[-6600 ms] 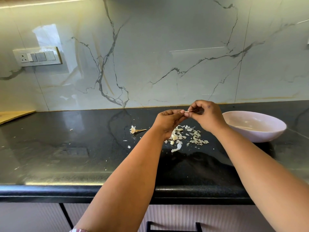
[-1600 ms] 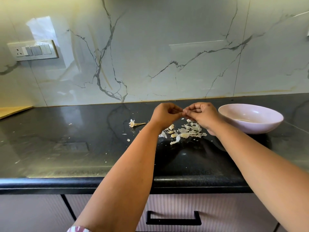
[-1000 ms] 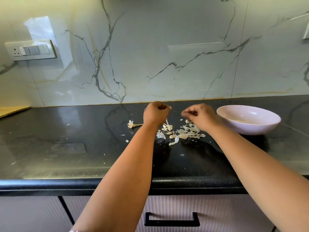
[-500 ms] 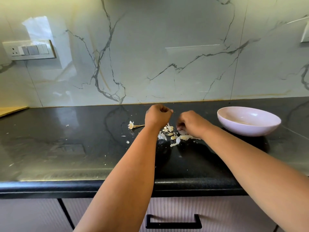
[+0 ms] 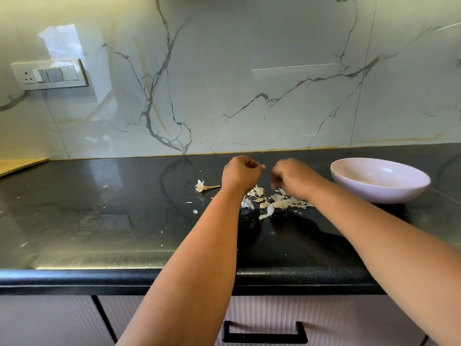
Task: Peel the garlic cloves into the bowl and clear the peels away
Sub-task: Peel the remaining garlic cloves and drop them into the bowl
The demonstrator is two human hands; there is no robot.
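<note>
Many papery garlic peels (image 5: 274,202) lie in a loose pile on the black counter (image 5: 99,221), just left of a pale pink bowl (image 5: 379,181); a few pieces in the pile look thicker and may be cloves, though that is hard to tell. Above the pile's left edge, the left hand (image 5: 240,173) is curled into a fist, and whether it holds a clove inside cannot be seen. To its right the right hand (image 5: 293,177) is blurred with motion, fingers bent downward over the peels, and whether it is pinching anything cannot be told. Moments ago both hands met fingertip to fingertip above the pile, working at one clove; they have since parted, and the right hand has dipped toward the scraps. That suggests one clove is finished with and the next piece is being sought, so peeling continues and clearing has not begun. Only a thin pale sliver shows in the bowl. Left of the pile lies a dry garlic stem (image 5: 204,187), with small flakes scattered around it. Behind rises a veined marble wall with a switch plate (image 5: 48,74) at the left.
</note>
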